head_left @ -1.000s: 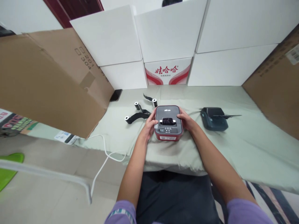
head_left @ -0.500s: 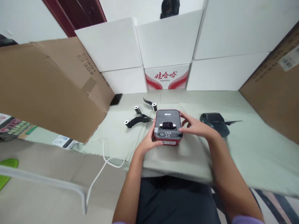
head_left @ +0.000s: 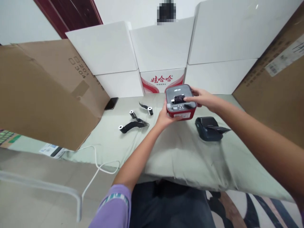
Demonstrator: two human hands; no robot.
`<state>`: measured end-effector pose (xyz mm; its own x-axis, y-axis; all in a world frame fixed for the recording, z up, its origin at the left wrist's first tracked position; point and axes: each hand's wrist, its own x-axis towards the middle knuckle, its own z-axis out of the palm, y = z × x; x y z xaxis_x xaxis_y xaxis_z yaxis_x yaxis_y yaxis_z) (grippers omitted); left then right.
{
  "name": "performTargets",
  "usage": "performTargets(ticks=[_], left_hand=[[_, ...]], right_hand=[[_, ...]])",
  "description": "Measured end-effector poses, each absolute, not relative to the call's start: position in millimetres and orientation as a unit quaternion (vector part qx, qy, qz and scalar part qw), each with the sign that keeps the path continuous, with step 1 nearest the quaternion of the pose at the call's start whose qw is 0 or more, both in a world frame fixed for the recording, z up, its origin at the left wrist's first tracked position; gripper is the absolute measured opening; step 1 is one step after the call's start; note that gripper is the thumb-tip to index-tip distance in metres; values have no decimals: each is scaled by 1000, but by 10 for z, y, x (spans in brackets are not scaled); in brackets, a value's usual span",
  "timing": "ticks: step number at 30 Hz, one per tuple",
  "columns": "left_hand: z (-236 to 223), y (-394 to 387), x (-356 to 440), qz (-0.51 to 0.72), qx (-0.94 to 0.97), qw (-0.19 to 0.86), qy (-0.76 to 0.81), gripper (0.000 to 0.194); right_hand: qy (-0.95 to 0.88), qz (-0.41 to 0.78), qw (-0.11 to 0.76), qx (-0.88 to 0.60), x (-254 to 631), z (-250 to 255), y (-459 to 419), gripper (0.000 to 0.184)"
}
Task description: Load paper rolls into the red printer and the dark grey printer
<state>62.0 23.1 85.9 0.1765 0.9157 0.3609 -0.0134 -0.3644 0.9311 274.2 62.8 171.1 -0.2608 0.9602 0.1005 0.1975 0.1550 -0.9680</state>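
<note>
A small red and dark grey label printer [head_left: 181,109] is held above the covered table between both hands. My left hand [head_left: 165,116] grips its left side and lower front edge. On the other side, my right hand [head_left: 204,98] wraps the right edge, with a finger over the top by the slot. Black paper or film shows in that slot. To the right, below my right forearm, sits a dark portable printer [head_left: 209,128] with a black strip coming out. Several small rolls with black strips, one of them a black roll [head_left: 130,126], lie to the left.
White boxes [head_left: 163,46] are stacked along the back. Cardboard stands at the left [head_left: 47,91] and a carton [head_left: 282,82] at the right. A phone [head_left: 111,103] lies by the left cardboard. A white cable [head_left: 96,155] hangs over the front edge.
Both hands have lifted the red and grey label printer off the table, up and away from me, and its front now tilts into view. The camera view has shifted slightly.
</note>
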Motion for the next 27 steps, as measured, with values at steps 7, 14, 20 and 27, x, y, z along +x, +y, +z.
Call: performTargets(ticks=[7, 14, 20, 27], left_hand=[[557, 1047, 1312, 525, 640, 478, 295, 127], [395, 1314, 1583, 494, 644, 507, 289, 126], [454, 1104, 1523, 471, 622, 515, 353, 125], [258, 98, 1485, 347, 746, 425, 377, 127]], right_hand=[[-543, 477, 444, -530, 3337, 1400, 1329, 26], [-507, 506, 463, -522, 3736, 1029, 1503, 32], [-438, 517, 478, -558, 3900, 863, 1384, 24], [-353, 526, 529, -565, 3984, 404, 251, 26]])
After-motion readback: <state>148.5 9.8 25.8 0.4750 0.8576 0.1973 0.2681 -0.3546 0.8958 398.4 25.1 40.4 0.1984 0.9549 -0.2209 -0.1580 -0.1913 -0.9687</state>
